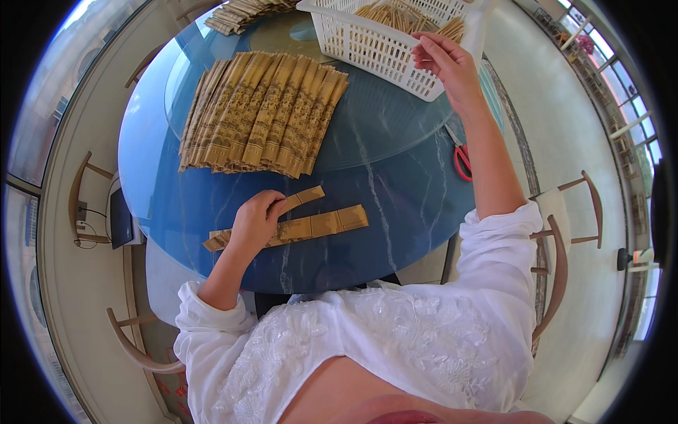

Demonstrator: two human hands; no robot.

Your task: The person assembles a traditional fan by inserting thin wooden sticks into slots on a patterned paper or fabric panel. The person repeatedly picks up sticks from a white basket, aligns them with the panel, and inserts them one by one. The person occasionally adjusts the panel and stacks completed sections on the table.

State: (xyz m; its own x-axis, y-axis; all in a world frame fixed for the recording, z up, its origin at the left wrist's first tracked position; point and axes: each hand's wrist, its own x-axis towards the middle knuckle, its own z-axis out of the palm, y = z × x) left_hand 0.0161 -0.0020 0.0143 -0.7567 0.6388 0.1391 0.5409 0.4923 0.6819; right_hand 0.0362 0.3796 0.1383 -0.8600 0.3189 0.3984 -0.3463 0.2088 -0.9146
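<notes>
My left hand (254, 220) is closed near the table's front edge, with a narrow brown paper sleeve (305, 198) pinched between thumb and fingers. Under that hand another sleeve (325, 224) of the same printed paper lies flat on the blue table, partly covered by the hand. My right hand (445, 60) is raised at the near right side of a white plastic basket (374, 53), its fingers loosely bent and nothing visible in them. Thin wooden sticks (402, 15), like chopsticks, fill the basket. Beyond my left hand spreads a big overlapping stack of printed sleeves (261, 113).
Red-handled scissors (462, 161) lie at the right edge of the marble-patterned table (353, 254), below my right forearm. A further pile of sleeves (244, 14) sits at the far left. Wooden chairs (558, 275) stand around the table.
</notes>
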